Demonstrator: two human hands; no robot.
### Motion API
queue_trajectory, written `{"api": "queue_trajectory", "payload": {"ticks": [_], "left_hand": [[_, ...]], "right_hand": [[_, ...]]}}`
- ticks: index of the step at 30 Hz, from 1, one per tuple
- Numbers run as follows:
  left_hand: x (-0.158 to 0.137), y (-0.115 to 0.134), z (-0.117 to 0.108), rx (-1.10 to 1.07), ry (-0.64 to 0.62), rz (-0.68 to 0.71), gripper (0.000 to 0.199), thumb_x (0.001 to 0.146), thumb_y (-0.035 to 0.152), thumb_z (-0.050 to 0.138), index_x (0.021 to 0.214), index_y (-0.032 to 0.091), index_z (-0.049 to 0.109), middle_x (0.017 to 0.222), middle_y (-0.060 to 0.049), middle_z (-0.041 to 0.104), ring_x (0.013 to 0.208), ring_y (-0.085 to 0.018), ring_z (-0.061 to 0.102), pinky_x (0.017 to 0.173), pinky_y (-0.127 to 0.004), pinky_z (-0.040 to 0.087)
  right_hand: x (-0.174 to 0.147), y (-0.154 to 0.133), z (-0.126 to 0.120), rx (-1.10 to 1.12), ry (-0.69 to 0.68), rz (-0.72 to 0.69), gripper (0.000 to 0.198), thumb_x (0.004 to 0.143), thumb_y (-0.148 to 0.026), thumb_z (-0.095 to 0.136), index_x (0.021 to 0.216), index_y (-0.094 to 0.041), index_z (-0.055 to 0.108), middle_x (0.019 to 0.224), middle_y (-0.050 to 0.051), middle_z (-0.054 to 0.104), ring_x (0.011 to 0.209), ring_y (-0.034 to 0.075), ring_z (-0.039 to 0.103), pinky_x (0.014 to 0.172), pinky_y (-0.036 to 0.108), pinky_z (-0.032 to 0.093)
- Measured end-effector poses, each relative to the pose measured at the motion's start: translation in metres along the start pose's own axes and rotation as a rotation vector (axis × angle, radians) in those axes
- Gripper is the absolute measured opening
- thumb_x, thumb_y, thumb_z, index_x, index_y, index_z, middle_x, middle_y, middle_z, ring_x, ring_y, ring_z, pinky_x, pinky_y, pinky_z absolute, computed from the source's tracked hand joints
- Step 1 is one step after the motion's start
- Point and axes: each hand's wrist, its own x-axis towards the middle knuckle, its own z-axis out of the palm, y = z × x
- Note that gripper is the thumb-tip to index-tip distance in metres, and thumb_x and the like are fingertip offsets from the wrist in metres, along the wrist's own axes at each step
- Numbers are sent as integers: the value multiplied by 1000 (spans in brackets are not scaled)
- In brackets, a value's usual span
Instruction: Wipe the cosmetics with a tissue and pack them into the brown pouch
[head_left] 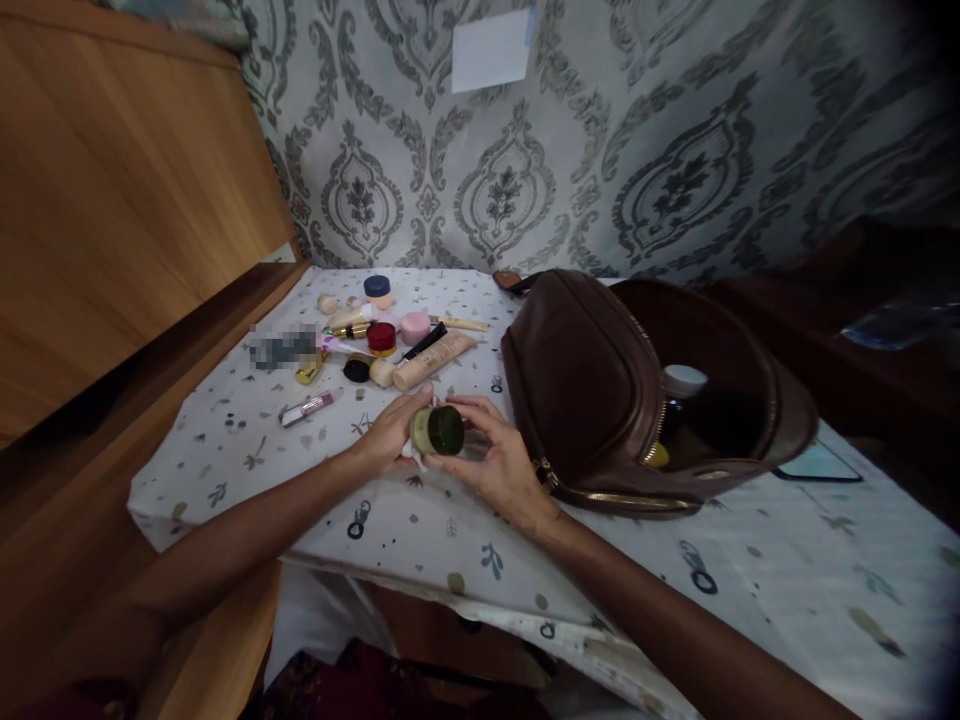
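Jar: held between both hands above the near part of the table, its dark lid turned rightward.
Left hand: fingers closed round the jar's base, white cloth (possibly tissue) caught against it.
Right hand: thumb and fingers curved, pinching opposite sides at the lid.
Handling: judged light and stiff; smooth sides may slip; breakable if glass.
Hold: best taken round the body, the other hand on the lid's rim.
Hidden: jar's base and left fingertips covered; label unreadable.
Bag: open beside the right hand, contents mostly shadowed beyond a white cap.
Pixelation: item at left unidentifiable.
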Motion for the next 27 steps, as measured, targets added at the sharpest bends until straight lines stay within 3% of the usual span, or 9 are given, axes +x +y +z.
{"api": "queue_trajectory", "payload": {"ticks": [4, 8, 11, 13, 15, 18, 22, 27], "left_hand": [[2, 1, 13, -123, 29, -137, 51, 85, 68, 55, 92, 18, 63, 74, -2, 61, 63, -15, 60, 46, -23, 43], [4, 7, 16, -114, -32, -14, 51, 85, 68, 54, 81, 18, 59, 62, 1, 54, 52, -12, 52, 45, -23, 41], [0, 13, 13, -20, -32, 101, 50, 92, 67, 43, 88, 19, 57, 60, 3, 50, 46, -11, 46, 44, -23, 39], [-5, 17, 11, 96, -28, 215, 50, 94, 64, 41, 102, 18, 58, 70, 1, 57, 55, -13, 53, 54, -25, 46], [-11, 21, 10, 249, -46, 329, 50, 90, 61, 51, 115, 18, 56, 91, -4, 65, 78, -18, 63, 73, -29, 51], [-17, 23, 12, 471, -71, 368, 56, 81, 55, 67, 122, 19, 54, 113, -7, 66, 103, -24, 63, 90, -34, 47], [-18, 23, 14, 653, -87, 382, 35, 89, 50, 56, 103, 19, 57, 91, -4, 65, 85, -22, 63, 77, -31, 46], [-18, 23, 15, 714, -66, 396, 29, 95, 47, 42, 90, 20, 52, 73, 1, 55, 68, -17, 55, 67, -28, 40]], "right_hand": [[-1, -6, 1, 46, -16, 30, 44, 65, -35, 86, 103, -24, 67, 122, 8, 64, 114, 26, 60, 102, 45, 47], [-2, -7, 3, 105, 40, 93, 40, 67, -34, 82, 97, -22, 57, 110, 7, 68, 102, 23, 64, 96, 41, 50], [0, -5, 3, 75, 109, 107, 37, 68, -33, 77, 92, -22, 52, 92, 3, 66, 86, 19, 63, 82, 35, 52], [0, -3, 2, 14, 119, 109, 37, 69, -34, 75, 94, -21, 51, 89, 2, 64, 80, 18, 61, 75, 32, 51], [-1, -2, 1, -78, 96, 103, 34, 70, -33, 72, 95, -21, 52, 89, 2, 63, 78, 18, 60, 71, 31, 50], [-4, -2, -2, -241, 55, 39, 28, 71, -25, 66, 96, -20, 55, 91, 4, 61, 83, 20, 59, 74, 32, 50], [-6, -4, -1, -366, 17, -18, 24, 74, -20, 62, 98, -20, 56, 94, 6, 59, 89, 22, 60, 79, 34, 50], [-7, -8, -1, -391, -20, -37, 23, 77, -20, 66, 98, -19, 56, 94, 5, 56, 89, 22, 59, 80, 34, 49]]}}
